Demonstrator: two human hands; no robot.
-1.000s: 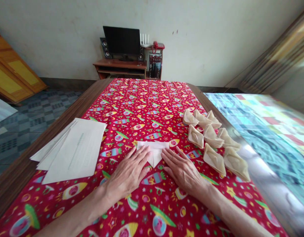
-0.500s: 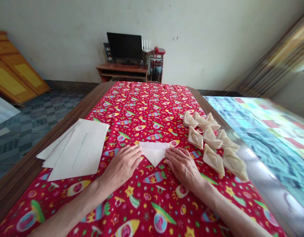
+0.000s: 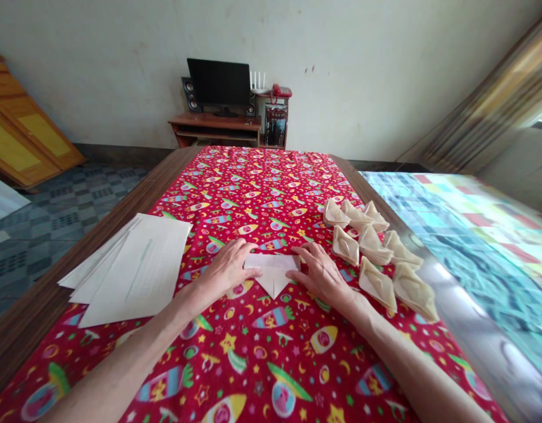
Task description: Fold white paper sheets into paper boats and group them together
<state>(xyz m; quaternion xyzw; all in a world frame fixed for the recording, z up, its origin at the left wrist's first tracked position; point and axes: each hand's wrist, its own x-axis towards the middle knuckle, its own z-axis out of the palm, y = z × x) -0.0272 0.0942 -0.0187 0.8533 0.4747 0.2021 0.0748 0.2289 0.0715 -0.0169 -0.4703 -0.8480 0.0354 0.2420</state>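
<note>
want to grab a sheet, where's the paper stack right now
In the head view, the paper stack lies across the left edge of the red cloth, left of the left hand.

One folded paper (image 3: 273, 275) lies between one left hand (image 3: 229, 264) and one right hand (image 3: 320, 269). To the right of this paper there are eight pale folded shapes (image 3: 374, 245), to its left at least three white sheets (image 3: 142, 270); far beyond it stand one monitor (image 3: 218, 87), two speakers (image 3: 190, 94) and one red telephone (image 3: 281, 91).

Past the far edge of the table (image 3: 154, 185) I see a monitor (image 3: 219, 86), router (image 3: 261, 90) and phone (image 3: 283, 91); off its right edge, a bed (image 3: 467, 217).
</note>
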